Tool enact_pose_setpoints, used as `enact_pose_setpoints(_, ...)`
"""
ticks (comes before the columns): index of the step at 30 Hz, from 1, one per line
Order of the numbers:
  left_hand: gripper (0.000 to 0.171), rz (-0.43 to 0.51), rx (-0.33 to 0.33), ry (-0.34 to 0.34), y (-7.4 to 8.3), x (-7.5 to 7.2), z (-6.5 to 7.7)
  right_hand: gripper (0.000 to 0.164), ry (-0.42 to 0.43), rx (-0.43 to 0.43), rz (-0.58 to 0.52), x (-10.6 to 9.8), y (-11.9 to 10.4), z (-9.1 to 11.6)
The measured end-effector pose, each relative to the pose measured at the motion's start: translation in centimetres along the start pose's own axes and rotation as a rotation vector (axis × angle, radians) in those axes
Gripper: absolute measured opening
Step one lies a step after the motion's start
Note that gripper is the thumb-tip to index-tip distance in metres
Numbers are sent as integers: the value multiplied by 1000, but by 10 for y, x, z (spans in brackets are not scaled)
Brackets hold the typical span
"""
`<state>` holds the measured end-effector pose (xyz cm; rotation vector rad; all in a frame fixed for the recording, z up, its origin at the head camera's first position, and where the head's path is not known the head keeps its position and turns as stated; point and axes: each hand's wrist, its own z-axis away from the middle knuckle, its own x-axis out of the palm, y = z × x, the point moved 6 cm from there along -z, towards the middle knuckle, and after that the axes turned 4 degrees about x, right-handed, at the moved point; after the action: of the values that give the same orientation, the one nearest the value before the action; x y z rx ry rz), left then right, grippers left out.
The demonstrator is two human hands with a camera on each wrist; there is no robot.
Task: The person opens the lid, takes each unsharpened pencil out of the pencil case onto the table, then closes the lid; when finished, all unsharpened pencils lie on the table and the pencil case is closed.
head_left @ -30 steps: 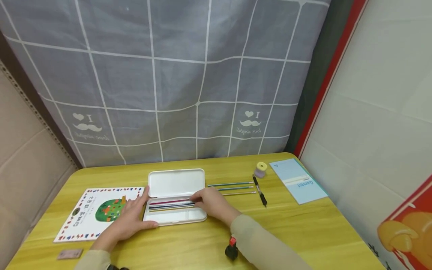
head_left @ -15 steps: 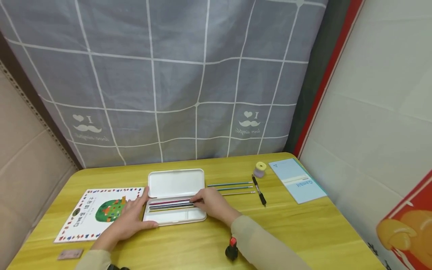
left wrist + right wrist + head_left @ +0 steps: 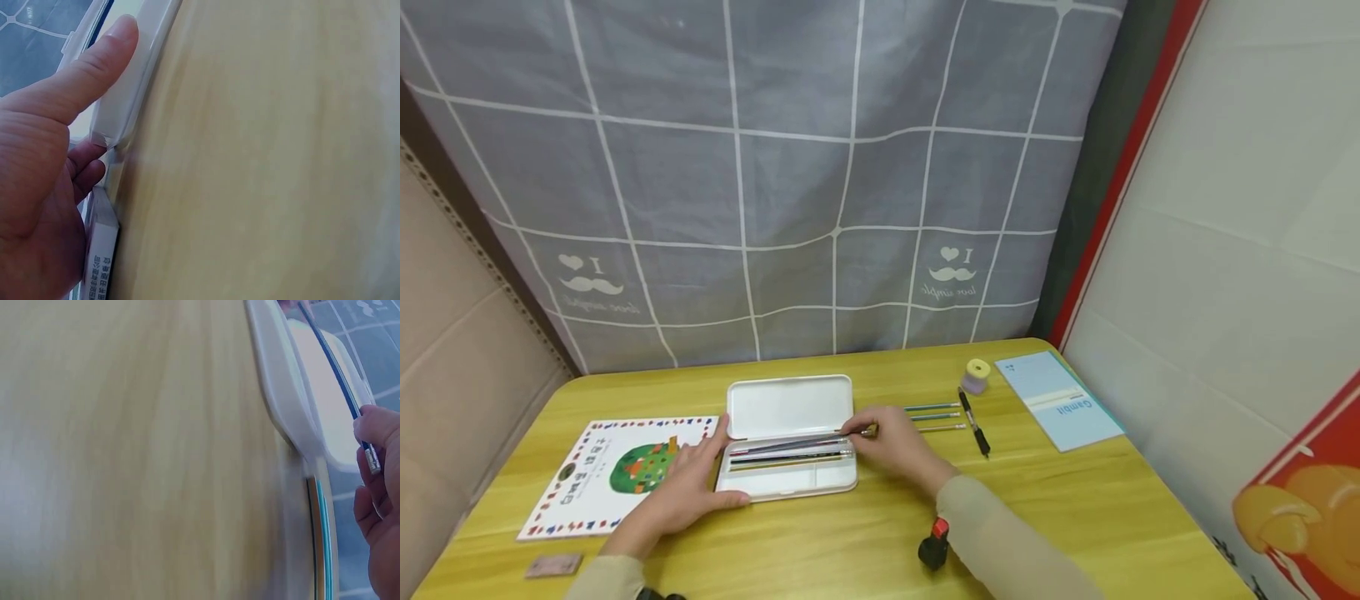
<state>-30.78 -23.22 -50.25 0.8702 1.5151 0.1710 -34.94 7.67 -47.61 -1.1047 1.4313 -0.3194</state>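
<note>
A white pencil case (image 3: 775,482) lies with its lid folded back on the yellow table, several pencils in its tray. My left hand (image 3: 681,496) spans the case's left end, index finger near the hinge and thumb at the front edge. In the left wrist view the thumb (image 3: 103,56) lies straight along the case wall. My right hand (image 3: 891,446) pinches a dark pencil (image 3: 337,372) near its silver eraser end, between thumb and fingers. This pencil slants over the back of the tray, its far end toward the left of the case.
Right of the case lie three pencils (image 3: 936,416), partly behind my right hand. Farther right are a black pen (image 3: 973,423), a yellow-and-lilac round item (image 3: 976,377) and a light-blue notebook (image 3: 1060,404). A picture book (image 3: 591,500) and a pinkish block (image 3: 553,566) lie left.
My right hand has moved slightly right and back, drawing the dark pencil up at a slant from the other pencils in the tray. My left hand stays at the case.
</note>
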Motion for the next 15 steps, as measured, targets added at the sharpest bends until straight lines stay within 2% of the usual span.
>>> enact_pose_setpoints(6, 135, -8, 12, 6, -1, 0, -1, 15, 54, 69, 15, -24, 23, 12)
enact_pose_setpoints(15, 134, 2, 11, -4, -1, 0, -1, 15, 155, 73, 81, -61, 53, 36)
